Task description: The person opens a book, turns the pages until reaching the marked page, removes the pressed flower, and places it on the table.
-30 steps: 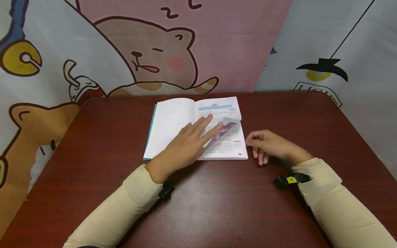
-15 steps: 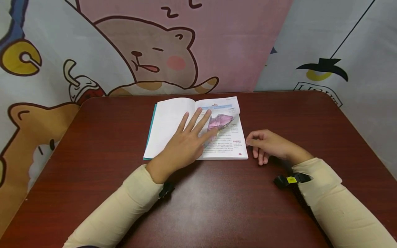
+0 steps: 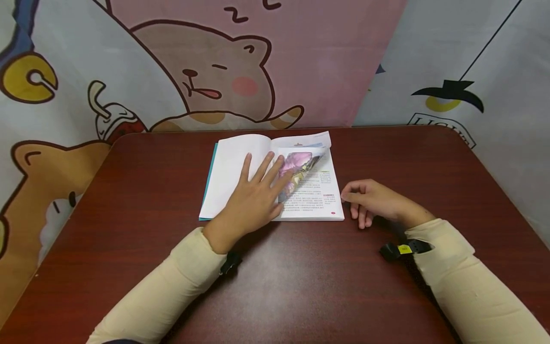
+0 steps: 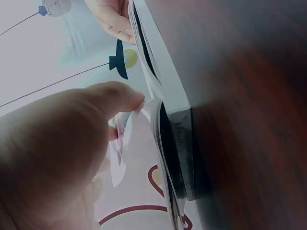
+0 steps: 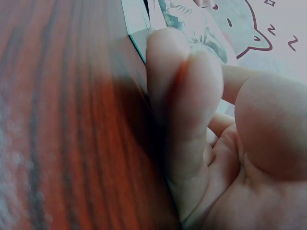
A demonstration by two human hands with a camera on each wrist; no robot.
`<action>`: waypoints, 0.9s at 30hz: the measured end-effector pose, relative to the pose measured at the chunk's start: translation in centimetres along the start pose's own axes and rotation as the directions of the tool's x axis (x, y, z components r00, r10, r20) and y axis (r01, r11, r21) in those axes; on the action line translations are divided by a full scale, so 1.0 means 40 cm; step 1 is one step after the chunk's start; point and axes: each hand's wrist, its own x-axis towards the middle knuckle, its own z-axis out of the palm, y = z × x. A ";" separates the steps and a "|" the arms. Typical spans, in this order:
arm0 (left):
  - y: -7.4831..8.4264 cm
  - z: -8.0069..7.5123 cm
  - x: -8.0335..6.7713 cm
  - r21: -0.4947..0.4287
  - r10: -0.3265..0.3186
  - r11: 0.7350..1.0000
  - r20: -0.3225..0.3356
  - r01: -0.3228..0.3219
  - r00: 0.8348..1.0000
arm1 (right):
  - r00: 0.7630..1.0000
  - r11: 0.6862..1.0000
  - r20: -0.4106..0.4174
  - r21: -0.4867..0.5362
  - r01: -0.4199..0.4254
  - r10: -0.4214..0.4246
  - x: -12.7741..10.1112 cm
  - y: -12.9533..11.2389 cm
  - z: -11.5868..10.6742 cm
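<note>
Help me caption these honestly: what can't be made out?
Head view: printed lines, too small to read.
Head view: parts of the book, covered by left grip.
Head view: left sleeve, cut off by the bottom edge.
Right wrist view: page picture, partly blocked by right grip.

A cartoon backdrop (image 3: pixel 326 62), perhaps cloth, rises behind the reddish-brown table (image 3: pixel 309 282).

There is one open white-paged book with teal cover (image 3: pixel 234 174) at the centre of the frame, and one red-brown table (image 3: pixel 301 286). There are two bare hands (image 3: pixel 252 203) (image 3: pixel 375 201), two cream cloth sleeves (image 3: pixel 159 286) (image 3: pixel 481 282) at the lower left and lower right, and two black wrist straps (image 3: pixel 230 264) (image 3: pixel 418 246).
</note>
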 end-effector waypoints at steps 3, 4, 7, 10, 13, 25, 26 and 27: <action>0.001 -0.001 -0.001 0.009 -0.007 1.000 0.007 0.006 1.000 | 1.000 1.000 0.000 -0.001 0.001 -0.001 0.000 0.001 -0.001; 0.002 -0.001 -0.001 0.004 -0.008 1.000 0.012 0.008 1.000 | 1.000 1.000 0.000 -0.004 0.001 -0.001 0.000 0.001 -0.001; 0.003 -0.002 0.000 -0.030 -0.018 0.999 0.041 0.019 0.999 | 1.000 1.000 0.000 -0.020 0.010 -0.010 0.003 0.004 -0.002; 0.002 -0.003 0.001 -0.055 -0.017 0.998 0.057 0.021 0.998 | 1.000 0.999 0.001 -0.036 0.023 -0.023 0.005 0.007 -0.003; 0.001 -0.002 0.002 -0.062 -0.008 0.998 0.049 0.011 0.999 | 0.999 0.999 0.004 -0.037 0.034 -0.033 0.005 0.008 -0.004; 0.001 0.001 0.003 -0.123 0.026 0.992 0.083 -0.015 0.996 | 0.999 0.998 0.008 -0.044 0.036 -0.035 0.006 0.007 -0.005; 0.001 0.001 0.002 -0.126 0.028 0.992 0.083 -0.018 0.996 | 0.999 0.998 0.007 -0.044 0.033 -0.033 0.006 0.007 -0.005; 0.001 0.001 0.002 -0.130 0.029 0.991 0.085 -0.018 0.996 | 1.000 0.998 0.006 -0.046 0.031 -0.031 0.006 0.006 -0.005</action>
